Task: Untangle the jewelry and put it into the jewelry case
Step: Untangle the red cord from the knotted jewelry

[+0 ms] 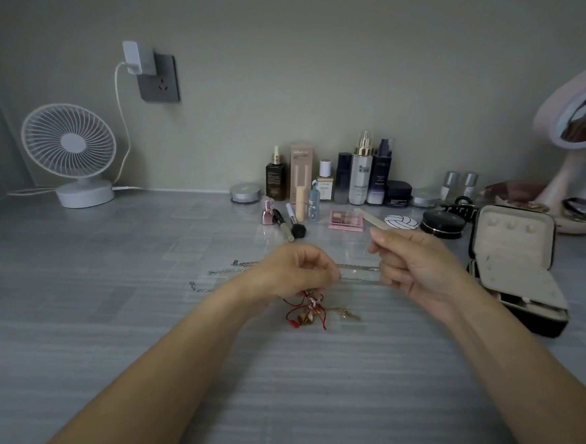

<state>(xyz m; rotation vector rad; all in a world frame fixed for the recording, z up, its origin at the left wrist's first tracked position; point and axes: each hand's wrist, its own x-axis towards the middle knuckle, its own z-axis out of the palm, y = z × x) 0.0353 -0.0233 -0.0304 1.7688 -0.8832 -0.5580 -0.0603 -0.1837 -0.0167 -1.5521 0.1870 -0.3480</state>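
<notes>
Pinching tangle (308, 308), right grip (416, 263) unclear, case (515, 235) beside

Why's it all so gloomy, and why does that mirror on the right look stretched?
Head view: dim, even room light, soft shadows; wide-angle lens stretches the mirror at the edge; anything the right hand holds is too fine to resolve.

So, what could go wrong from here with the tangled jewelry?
The left hand grips the red cord bundle while the right hand pinches something too fine to see; a hard pull may tighten the knot or snap a strand.
The silver chains lie just behind both hands and might be dragged into the tangle.
The gold piece beside the bundle could be swept away.
</notes>
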